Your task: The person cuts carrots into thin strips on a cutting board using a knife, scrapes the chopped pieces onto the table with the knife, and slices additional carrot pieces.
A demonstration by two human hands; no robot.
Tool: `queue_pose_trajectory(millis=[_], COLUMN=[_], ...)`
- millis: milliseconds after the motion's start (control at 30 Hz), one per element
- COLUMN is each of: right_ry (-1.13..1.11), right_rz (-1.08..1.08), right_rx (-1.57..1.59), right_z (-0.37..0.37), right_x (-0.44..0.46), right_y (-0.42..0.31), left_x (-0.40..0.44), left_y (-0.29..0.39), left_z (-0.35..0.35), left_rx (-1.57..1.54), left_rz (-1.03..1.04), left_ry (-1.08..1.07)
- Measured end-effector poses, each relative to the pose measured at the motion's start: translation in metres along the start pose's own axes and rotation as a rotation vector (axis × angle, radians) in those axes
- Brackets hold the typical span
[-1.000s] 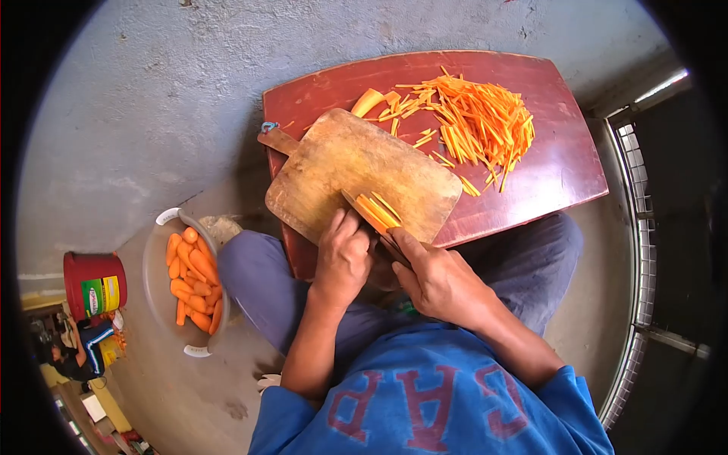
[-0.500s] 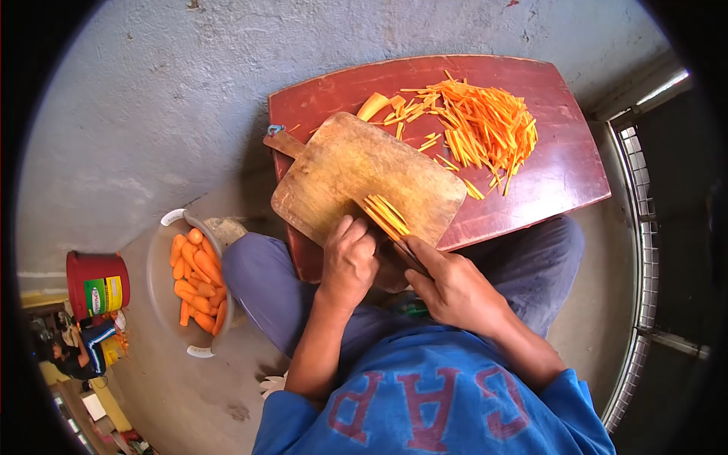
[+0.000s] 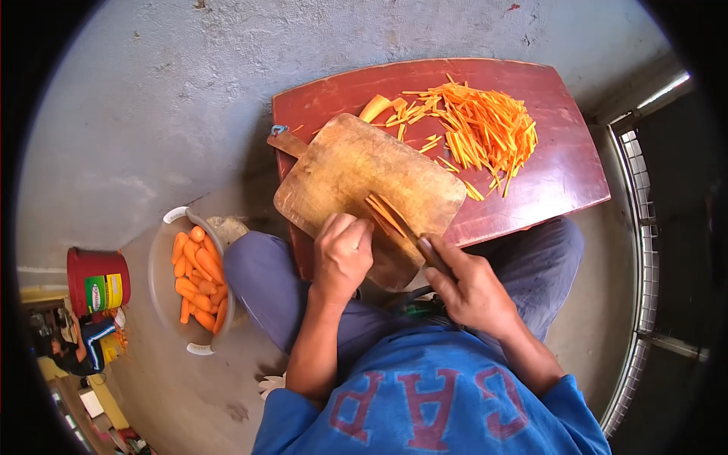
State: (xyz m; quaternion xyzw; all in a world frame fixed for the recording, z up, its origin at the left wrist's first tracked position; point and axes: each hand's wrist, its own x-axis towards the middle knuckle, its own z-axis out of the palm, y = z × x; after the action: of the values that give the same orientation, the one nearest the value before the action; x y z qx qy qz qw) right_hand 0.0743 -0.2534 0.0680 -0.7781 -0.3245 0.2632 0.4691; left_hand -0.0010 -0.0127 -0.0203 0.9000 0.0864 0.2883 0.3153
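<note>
My right hand (image 3: 472, 284) is closed round the handle of a knife (image 3: 427, 250), whose blade slants up and left over the wooden cutting board (image 3: 334, 171). Several thin carrot slices (image 3: 385, 215) lie on the board beside the blade, on its left. My left hand (image 3: 341, 256) is curled into a fist at the board's near edge, left of the slices; what its fingers hold, if anything, is hidden. Beyond the board, a heap of carrot strips (image 3: 493, 129) lies on the red table (image 3: 565, 152), with a larger carrot piece (image 3: 374, 108) near the board's far corner.
A grey tub (image 3: 161, 299) of whole carrots (image 3: 203, 262) stands on the floor at my left. Farther left are a red bucket (image 3: 80, 280) and a seated person (image 3: 85, 345). A wall rises behind the table; a metal-framed grille (image 3: 644, 227) is at the right.
The knife and my right hand have moved right and nearer to me, and the blade is now on the right of the carrot slices. My left hand has shifted slightly left.
</note>
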Motion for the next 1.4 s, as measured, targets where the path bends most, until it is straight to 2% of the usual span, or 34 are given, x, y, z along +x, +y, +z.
queue_pose_trajectory(millis=[33, 133, 267, 300, 400, 467, 600, 700, 800, 833, 867, 933, 967, 1033, 1200, 1233, 1333, 1400], right_ry=[0.022, 0.022, -0.163, -0.016, -0.132, -0.014, 0.188, 0.252, 0.334, 0.340, 0.334, 0.278, 0.300, 0.276, 0.306, 0.263, 0.239, 0.262], right_rz=[0.068, 0.007, 0.125, -0.112, 0.329, 0.326, 0.188, 0.140, -0.105, -0.184, -0.326, -0.254, -0.333, -0.312, -0.409, -0.372, -0.388, -0.386], right_rx=[0.055, 0.112, 0.139, 0.091, 0.347, 0.332, 0.269, -0.023, -0.052, -0.148, -0.268, -0.434, -0.506, -0.604, -0.722, -0.736, -0.739, -0.722], right_z=[-0.009, -0.007, -0.001, 0.014, -0.025, -0.045, -0.095, -0.109, -0.095, -0.090, -0.086, -0.082, -0.081, -0.081, -0.082, -0.083, -0.086, -0.085], right_x=[0.002, 0.002, 0.013, 0.014, 0.028, 0.039, 0.061, 0.068, 0.060, 0.053, 0.052, 0.043, 0.041, 0.039, 0.034, 0.030, 0.024, 0.022], right_y=[-0.005, 0.001, -0.001, 0.036, 0.028, 0.053, 0.090, 0.095, 0.094, 0.087, 0.095, 0.082, 0.083, 0.089, 0.095, 0.090, 0.087, 0.093], left_x=[0.003, 0.007, 0.005, 0.004, 0.003, 0.004, 0.007, 0.006, 0.010, 0.012, 0.017, 0.032, 0.041, 0.065, 0.140, 0.154, 0.188, 0.206], left_y=[-0.002, -0.007, -0.012, -0.013, -0.015, -0.013, -0.005, -0.006, -0.001, 0.003, 0.006, 0.018, 0.023, 0.034, 0.069, 0.072, 0.059, 0.040], left_z=[-0.005, -0.010, -0.011, -0.011, -0.007, -0.005, -0.001, 0.003, 0.008, 0.011, 0.014, 0.017, 0.018, 0.024, 0.047, 0.056, 0.093, 0.120], left_rx=[0.037, 0.138, 0.199, 0.196, 0.194, 0.197, 0.189, 0.136, 0.032, -0.059, -0.091, -0.150, -0.148, -0.150, 0.066, 0.128, 0.222, 0.331], left_rz=[-0.011, 0.002, -0.009, -0.026, -0.036, -0.012, 0.036, 0.034, 0.010, -0.106, -0.123, -0.160, -0.113, -0.027, 0.229, 0.279, 0.259, 0.301], left_ry=[0.032, 0.094, 0.127, 0.124, 0.107, 0.093, 0.058, 0.025, 0.026, 0.000, 0.010, 0.015, 0.019, 0.033, -0.242, -0.293, -0.405, -0.400])
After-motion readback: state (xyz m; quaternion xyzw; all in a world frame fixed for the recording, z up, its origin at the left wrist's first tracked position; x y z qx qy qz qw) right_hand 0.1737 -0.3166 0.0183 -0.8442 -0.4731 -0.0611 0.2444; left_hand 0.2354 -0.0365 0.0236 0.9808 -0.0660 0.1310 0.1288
